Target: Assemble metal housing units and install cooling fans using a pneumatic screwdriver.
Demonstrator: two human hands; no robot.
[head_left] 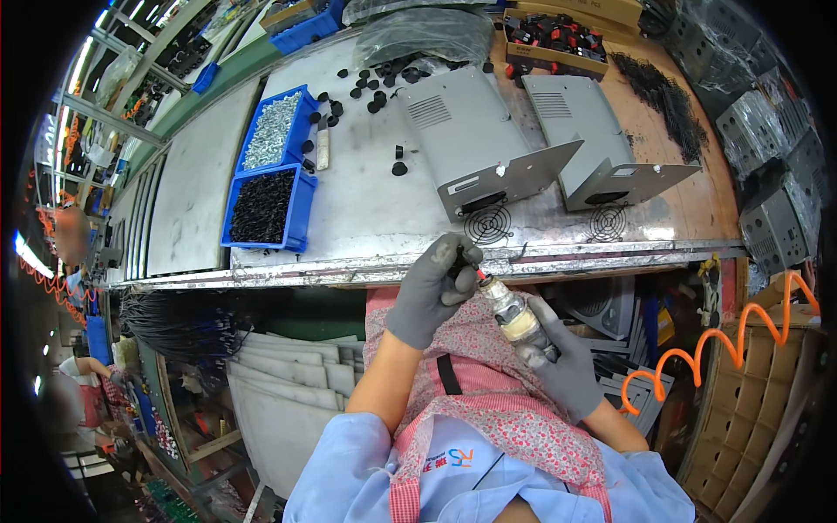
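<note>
While left hand point(427, 288) pinches a small dark part point(459, 261) near the table's point(357, 209) front edge, right hand point(568, 370) grips silvery tool point(516, 319); gap separates blue bins point(301, 207), grey housings point(466, 122).

A printed logo point(462, 457) is standing on the chest of the light blue shirt point(340, 471), its large letters showing in orange and blue, with red characters and tiny blue lettering running beside it. Dark print, too small for reading, is marking the brown cardboard point(602, 10) at the counter's point(349, 196) far edge.
</note>
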